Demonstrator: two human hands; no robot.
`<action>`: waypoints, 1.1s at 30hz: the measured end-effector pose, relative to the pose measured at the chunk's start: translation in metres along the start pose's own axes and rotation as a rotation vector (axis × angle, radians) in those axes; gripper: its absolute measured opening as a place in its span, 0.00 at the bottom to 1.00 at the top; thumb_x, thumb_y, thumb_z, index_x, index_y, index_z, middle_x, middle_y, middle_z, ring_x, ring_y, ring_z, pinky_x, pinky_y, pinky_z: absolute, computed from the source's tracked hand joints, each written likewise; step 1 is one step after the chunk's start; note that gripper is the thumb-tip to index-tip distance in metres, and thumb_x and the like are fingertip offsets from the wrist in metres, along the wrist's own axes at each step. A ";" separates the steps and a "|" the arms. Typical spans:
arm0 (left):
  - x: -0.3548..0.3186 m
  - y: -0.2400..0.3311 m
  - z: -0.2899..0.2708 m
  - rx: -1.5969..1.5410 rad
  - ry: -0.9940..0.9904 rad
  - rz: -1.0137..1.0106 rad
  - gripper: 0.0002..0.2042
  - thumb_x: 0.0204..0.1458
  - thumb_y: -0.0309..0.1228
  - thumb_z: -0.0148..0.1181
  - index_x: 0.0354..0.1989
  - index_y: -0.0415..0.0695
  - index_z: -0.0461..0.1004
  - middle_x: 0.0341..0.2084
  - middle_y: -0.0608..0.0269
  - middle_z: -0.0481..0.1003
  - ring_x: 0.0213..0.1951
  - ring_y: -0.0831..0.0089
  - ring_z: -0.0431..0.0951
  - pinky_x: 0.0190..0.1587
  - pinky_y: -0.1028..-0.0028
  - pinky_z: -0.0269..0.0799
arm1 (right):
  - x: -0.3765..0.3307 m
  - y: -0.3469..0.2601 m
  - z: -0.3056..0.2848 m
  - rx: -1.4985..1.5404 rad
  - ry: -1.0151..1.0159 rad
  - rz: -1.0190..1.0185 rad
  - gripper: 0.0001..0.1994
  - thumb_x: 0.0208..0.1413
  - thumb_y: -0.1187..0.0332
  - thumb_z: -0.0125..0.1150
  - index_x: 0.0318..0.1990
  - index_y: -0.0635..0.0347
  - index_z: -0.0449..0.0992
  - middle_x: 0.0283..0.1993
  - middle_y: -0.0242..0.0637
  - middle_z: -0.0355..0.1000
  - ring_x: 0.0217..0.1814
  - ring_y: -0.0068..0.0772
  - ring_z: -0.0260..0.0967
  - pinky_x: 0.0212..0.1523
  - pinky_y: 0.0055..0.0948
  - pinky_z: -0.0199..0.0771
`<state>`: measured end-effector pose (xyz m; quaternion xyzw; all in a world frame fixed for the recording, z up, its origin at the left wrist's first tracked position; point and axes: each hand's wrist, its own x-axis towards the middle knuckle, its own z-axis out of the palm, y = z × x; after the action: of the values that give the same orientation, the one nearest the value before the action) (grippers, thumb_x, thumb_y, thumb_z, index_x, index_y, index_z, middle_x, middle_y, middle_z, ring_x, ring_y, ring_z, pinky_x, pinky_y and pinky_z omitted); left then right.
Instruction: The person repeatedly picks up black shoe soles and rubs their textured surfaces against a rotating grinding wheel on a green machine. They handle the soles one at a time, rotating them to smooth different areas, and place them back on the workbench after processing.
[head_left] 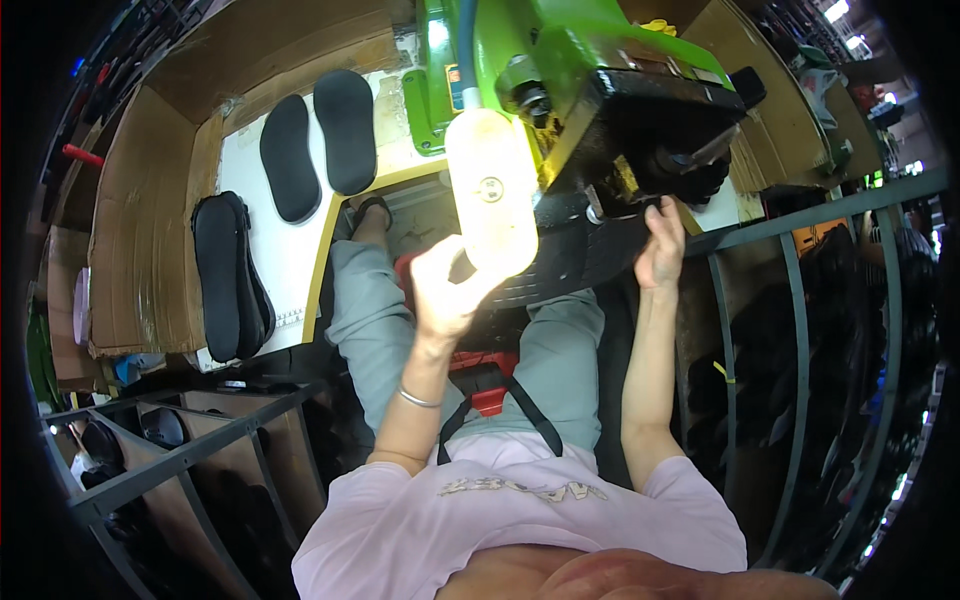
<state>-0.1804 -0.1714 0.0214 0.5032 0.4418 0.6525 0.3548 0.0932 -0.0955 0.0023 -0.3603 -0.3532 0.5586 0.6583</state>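
A green machine (495,50) with a black, oily head (650,125) stands in front of me. A glowing, elongated lamp (490,190) hangs before it. My left hand (445,290) is at the lamp's lower end, its fingers curled; glare washes them out, and what they close on is hidden. Under the machine head, my right hand (662,245) is raised with fingers mostly stretched upward, close to the head's lower edge. Between my hands lies a dark, curved surface (580,255) whose kind I cannot make out.
To the left, two black insoles (318,150) and a stack of black soles (228,275) lie on a white, yellow-edged tabletop (255,220). Cardboard walls (150,210) surround it. Metal racks (800,290) with dark items flank me on both sides.
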 end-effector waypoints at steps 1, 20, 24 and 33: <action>0.007 0.001 -0.014 -0.008 -0.044 -0.011 0.10 0.42 0.24 0.70 0.33 0.34 0.78 0.27 0.61 0.79 0.28 0.77 0.77 0.34 0.77 0.72 | -0.002 0.008 0.007 0.057 -0.057 0.016 0.16 0.55 0.73 0.62 0.50 0.62 0.68 0.44 0.34 0.72 0.46 0.24 0.69 0.51 0.26 0.69; -0.076 -0.052 -0.069 0.183 -0.486 -0.621 0.10 0.42 0.21 0.70 0.35 0.34 0.79 0.30 0.64 0.80 0.32 0.81 0.76 0.38 0.77 0.73 | -0.053 0.049 0.075 -0.223 -0.252 -0.089 0.17 0.46 0.74 0.71 0.41 0.64 0.68 0.39 0.33 0.71 0.42 0.22 0.66 0.46 0.23 0.66; -0.029 -0.040 0.014 -0.031 -0.278 -0.275 0.12 0.48 0.27 0.68 0.39 0.35 0.78 0.31 0.61 0.80 0.31 0.78 0.76 0.37 0.76 0.73 | -0.061 0.053 0.071 -0.322 -0.230 -0.085 0.19 0.45 0.74 0.73 0.42 0.64 0.69 0.40 0.34 0.72 0.43 0.23 0.67 0.47 0.24 0.67; -0.040 -0.025 0.047 -0.262 0.049 -0.369 0.10 0.48 0.22 0.67 0.39 0.32 0.77 0.30 0.64 0.79 0.31 0.77 0.76 0.39 0.78 0.72 | -0.177 0.093 -0.014 -0.109 -0.220 0.586 0.23 0.44 0.71 0.70 0.50 0.67 0.73 0.42 0.37 0.75 0.38 0.31 0.74 0.38 0.30 0.76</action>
<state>-0.1250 -0.1885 -0.0104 0.3473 0.4464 0.6404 0.5196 0.0383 -0.2612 -0.0963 -0.4188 -0.3330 0.7403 0.4070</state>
